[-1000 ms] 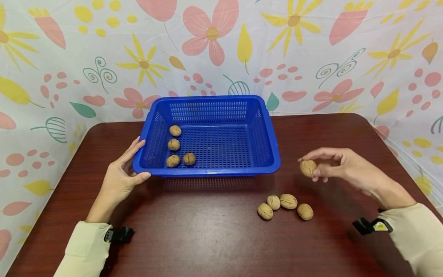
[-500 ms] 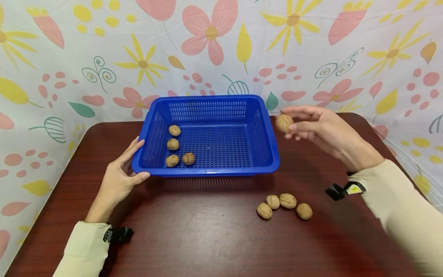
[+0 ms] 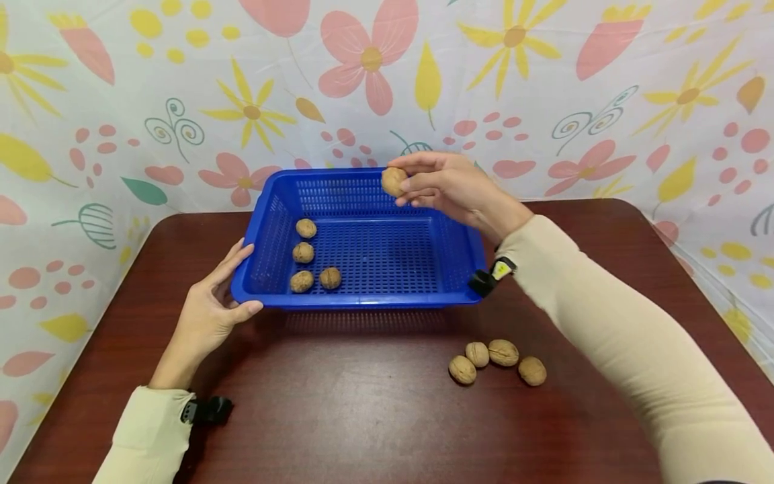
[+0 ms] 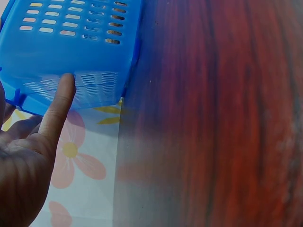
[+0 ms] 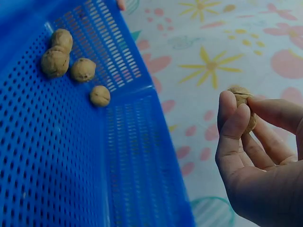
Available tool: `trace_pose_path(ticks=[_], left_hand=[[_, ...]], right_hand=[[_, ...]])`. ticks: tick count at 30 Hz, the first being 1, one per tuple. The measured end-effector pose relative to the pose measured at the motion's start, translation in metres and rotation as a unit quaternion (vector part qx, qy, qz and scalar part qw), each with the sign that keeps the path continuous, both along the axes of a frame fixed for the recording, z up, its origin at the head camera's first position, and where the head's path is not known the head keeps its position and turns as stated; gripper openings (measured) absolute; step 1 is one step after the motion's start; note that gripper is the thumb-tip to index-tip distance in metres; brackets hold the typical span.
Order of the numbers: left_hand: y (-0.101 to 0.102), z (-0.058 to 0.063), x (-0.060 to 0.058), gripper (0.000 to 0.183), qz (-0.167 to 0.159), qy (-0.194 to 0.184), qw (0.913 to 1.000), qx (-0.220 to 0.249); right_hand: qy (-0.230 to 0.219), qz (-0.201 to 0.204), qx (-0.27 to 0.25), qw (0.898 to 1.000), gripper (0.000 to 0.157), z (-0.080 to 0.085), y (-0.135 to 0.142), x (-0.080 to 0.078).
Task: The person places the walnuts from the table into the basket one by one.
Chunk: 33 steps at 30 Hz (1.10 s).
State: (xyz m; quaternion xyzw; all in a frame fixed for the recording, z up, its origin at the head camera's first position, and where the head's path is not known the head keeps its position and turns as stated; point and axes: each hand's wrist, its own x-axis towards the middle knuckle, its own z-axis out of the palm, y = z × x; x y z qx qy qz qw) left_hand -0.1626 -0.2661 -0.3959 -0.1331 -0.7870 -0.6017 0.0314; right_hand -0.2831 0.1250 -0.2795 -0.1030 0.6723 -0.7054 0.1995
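My right hand pinches a walnut between thumb and fingertips, above the back right part of the blue plastic basket. In the right wrist view, this walnut shows between the fingers. My left hand grips the basket's left end, its thumb on the front left corner of the rim and its fingers along the side. The left wrist view has the left hand against the basket's outer wall. Several walnuts lie inside the basket along its left side.
Several loose walnuts lie on the dark red-brown table, in front of the basket's right end. A floral cloth hangs behind the table and at its sides. The right forearm's sleeve passes above the table's right part.
My right hand has carried the walnut up and left, from the table's right side to above the basket. My left hand, the basket and the other walnuts have stayed in place.
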Motion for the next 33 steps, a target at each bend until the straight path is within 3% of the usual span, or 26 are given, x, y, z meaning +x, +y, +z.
trace_pose_path(ticks=[8,14,21,33], left_hand=[[0.0,-0.002,0.0,0.078,-0.002,-0.001,1.0,0.004],[0.001,-0.005,-0.002,0.079,-0.005,0.004,0.9998,0.019],[-0.001,-0.004,-0.002,0.079,-0.004,0.009,0.9997,0.022],[0.001,-0.008,-0.004,0.079,-0.012,0.01,0.999,0.041]], right_hand=[[-0.04,0.008,-0.004,0.999,0.044,-0.024,-0.045,-0.032],[-0.055,0.003,0.016,0.998,0.042,-0.049,-0.06,-0.049],[-0.058,0.061,0.085,0.993,0.044,-0.07,-0.072,-0.053],[-0.072,0.151,0.172,0.971,0.04,-0.092,-0.085,-0.051]])
